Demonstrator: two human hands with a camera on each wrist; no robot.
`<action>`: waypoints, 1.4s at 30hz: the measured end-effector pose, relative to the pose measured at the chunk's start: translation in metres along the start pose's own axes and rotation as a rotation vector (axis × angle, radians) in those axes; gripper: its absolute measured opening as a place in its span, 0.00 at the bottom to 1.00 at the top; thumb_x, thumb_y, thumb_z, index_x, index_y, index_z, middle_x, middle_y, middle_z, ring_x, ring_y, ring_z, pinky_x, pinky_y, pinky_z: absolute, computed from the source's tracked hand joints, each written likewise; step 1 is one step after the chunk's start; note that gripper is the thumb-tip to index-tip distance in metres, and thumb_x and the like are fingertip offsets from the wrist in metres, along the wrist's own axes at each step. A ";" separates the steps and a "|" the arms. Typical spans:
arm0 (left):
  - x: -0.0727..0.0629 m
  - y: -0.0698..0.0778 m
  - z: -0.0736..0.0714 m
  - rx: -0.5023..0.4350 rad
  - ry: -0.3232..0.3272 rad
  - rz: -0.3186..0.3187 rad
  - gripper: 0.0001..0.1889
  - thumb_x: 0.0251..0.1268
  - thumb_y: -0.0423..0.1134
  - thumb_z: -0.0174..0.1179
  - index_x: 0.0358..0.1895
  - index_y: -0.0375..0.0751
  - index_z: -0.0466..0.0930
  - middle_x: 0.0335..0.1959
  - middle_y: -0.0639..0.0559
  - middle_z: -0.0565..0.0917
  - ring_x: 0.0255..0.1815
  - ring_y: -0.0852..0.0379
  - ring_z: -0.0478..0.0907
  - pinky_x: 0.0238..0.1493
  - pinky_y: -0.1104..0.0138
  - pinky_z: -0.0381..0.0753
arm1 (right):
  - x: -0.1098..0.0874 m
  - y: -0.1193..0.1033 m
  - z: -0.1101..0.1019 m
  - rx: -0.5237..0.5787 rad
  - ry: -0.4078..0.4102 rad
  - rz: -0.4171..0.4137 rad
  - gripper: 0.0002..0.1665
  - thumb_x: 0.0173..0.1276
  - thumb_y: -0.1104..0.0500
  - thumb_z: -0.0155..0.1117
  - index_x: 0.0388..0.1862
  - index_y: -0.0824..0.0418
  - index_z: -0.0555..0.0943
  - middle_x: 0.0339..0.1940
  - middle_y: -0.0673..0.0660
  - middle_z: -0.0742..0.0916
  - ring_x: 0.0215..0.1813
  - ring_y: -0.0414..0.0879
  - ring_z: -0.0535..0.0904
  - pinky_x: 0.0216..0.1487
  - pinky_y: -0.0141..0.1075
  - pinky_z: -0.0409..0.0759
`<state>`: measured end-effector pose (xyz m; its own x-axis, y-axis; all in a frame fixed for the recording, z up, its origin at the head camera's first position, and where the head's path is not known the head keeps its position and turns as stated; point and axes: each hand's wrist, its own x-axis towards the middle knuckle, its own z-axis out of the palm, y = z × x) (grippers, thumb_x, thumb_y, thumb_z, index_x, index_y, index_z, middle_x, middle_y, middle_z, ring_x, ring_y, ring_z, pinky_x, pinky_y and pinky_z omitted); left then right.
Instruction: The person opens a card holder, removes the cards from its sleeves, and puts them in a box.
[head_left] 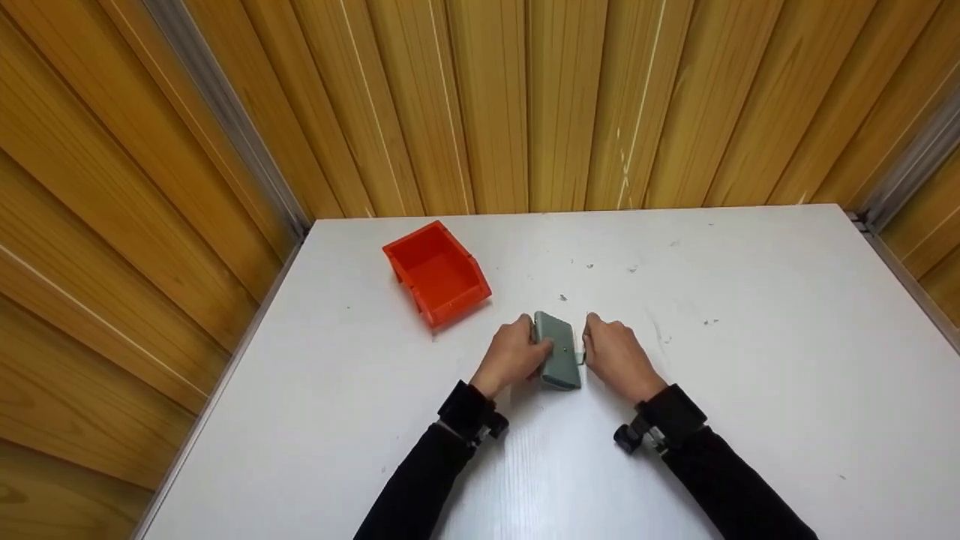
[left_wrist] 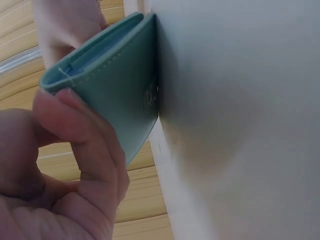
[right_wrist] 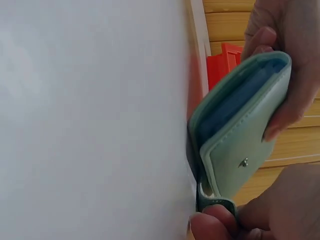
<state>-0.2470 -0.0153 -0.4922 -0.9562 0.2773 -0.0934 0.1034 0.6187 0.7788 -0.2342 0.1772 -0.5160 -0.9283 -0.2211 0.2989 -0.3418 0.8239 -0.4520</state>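
Observation:
A green wallet stands tilted on the white table between the two hands. My left hand grips its folded side, thumb on the outer face and fingers behind, as the left wrist view shows around the wallet. My right hand pinches the small closure strap at the wallet's other edge. In the right wrist view that strap is unfastened, and a metal snap stud shows on the wallet's face. Blue inner sleeves show between the covers.
An orange-red plastic bin sits on the white table, to the left and beyond the hands. Wood-patterned panels rise behind the table and on its left. Small dark marks dot the tabletop.

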 end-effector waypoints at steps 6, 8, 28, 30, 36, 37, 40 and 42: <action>0.000 -0.005 -0.007 -0.012 -0.048 -0.053 0.10 0.74 0.40 0.60 0.47 0.35 0.76 0.31 0.48 0.79 0.25 0.57 0.77 0.24 0.70 0.78 | -0.001 0.011 -0.006 0.000 -0.045 0.059 0.06 0.72 0.70 0.59 0.32 0.65 0.76 0.25 0.59 0.85 0.29 0.54 0.83 0.31 0.44 0.80; 0.000 -0.007 -0.009 -0.013 -0.065 -0.069 0.11 0.75 0.40 0.61 0.48 0.35 0.76 0.31 0.47 0.79 0.25 0.57 0.78 0.25 0.70 0.79 | -0.002 0.013 -0.007 -0.007 -0.072 0.072 0.06 0.72 0.69 0.58 0.33 0.65 0.76 0.26 0.59 0.84 0.29 0.54 0.82 0.32 0.44 0.79; -0.001 -0.022 -0.016 0.099 -0.124 -0.118 0.13 0.75 0.45 0.63 0.41 0.39 0.75 0.25 0.52 0.73 0.23 0.57 0.74 0.25 0.69 0.73 | -0.003 0.009 -0.009 -0.071 -0.139 0.097 0.05 0.73 0.68 0.58 0.34 0.66 0.75 0.24 0.60 0.83 0.27 0.55 0.81 0.29 0.47 0.79; -0.001 -0.021 -0.016 0.105 -0.117 -0.115 0.13 0.74 0.45 0.63 0.41 0.39 0.74 0.26 0.52 0.73 0.22 0.57 0.74 0.24 0.70 0.73 | -0.004 0.008 -0.009 -0.073 -0.138 0.092 0.05 0.73 0.68 0.58 0.34 0.66 0.75 0.24 0.60 0.83 0.27 0.55 0.81 0.29 0.48 0.79; 0.000 -0.019 -0.013 0.154 -0.083 -0.087 0.14 0.73 0.44 0.65 0.45 0.35 0.75 0.27 0.48 0.76 0.24 0.56 0.76 0.24 0.69 0.76 | -0.004 0.009 -0.008 -0.080 -0.118 0.073 0.06 0.73 0.69 0.58 0.33 0.66 0.75 0.23 0.60 0.82 0.26 0.55 0.81 0.27 0.47 0.78; 0.000 -0.019 -0.012 0.172 -0.067 -0.075 0.15 0.73 0.44 0.66 0.47 0.34 0.75 0.29 0.47 0.78 0.25 0.55 0.77 0.27 0.69 0.77 | -0.004 0.010 -0.008 -0.084 -0.112 0.068 0.06 0.72 0.70 0.58 0.33 0.66 0.75 0.22 0.60 0.82 0.26 0.55 0.80 0.27 0.47 0.78; 0.001 -0.014 -0.008 0.229 -0.019 -0.010 0.17 0.71 0.41 0.67 0.53 0.36 0.73 0.35 0.44 0.82 0.33 0.53 0.79 0.37 0.65 0.81 | -0.005 0.012 -0.007 -0.095 -0.102 0.054 0.06 0.72 0.70 0.58 0.32 0.66 0.75 0.22 0.60 0.82 0.26 0.56 0.81 0.27 0.47 0.78; 0.001 -0.010 -0.005 0.283 -0.003 0.052 0.18 0.71 0.37 0.66 0.59 0.41 0.72 0.41 0.43 0.84 0.38 0.52 0.79 0.44 0.62 0.82 | -0.005 0.012 -0.007 -0.094 -0.102 0.051 0.06 0.72 0.70 0.58 0.33 0.66 0.75 0.22 0.60 0.82 0.26 0.56 0.81 0.28 0.48 0.78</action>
<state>-0.2499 -0.0250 -0.4972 -0.9469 0.3158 -0.0599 0.2249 0.7841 0.5785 -0.2327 0.1922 -0.5169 -0.9560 -0.2253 0.1881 -0.2826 0.8796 -0.3827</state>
